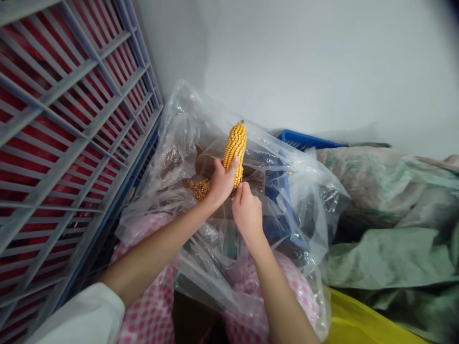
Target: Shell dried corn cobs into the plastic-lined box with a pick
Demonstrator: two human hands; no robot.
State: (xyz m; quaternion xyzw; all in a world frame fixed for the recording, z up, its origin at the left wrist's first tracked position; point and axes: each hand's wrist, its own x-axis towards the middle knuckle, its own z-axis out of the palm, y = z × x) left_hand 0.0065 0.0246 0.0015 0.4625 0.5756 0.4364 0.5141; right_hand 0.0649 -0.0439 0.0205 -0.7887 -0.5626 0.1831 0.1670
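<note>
A yellow corn cob (pixel 235 143), its rows of kernels mostly full, stands tilted upright in front of me. My left hand (pixel 223 180) is wrapped round its lower half, the thumb lying along the kernels. At the cob's bottom end, my right hand (pixel 247 208) is closed with the fingertips pressed against it; whether a kernel is between them is hidden. Beneath both hands spreads a clear plastic sheet or bag (pixel 186 119). A small heap of loose corn kernels (pixel 201 188) lies in it, left of my hands.
A stacked plastic crate (pixel 81 100) with red contents rises on the left. Blue plastic baskets (pixel 308 140) show behind and under the plastic. Pale, worn sacks (pixel 390 253) and a yellow sheet (pixel 358 317) lie on the right. A white wall (pixel 304 62) stands behind.
</note>
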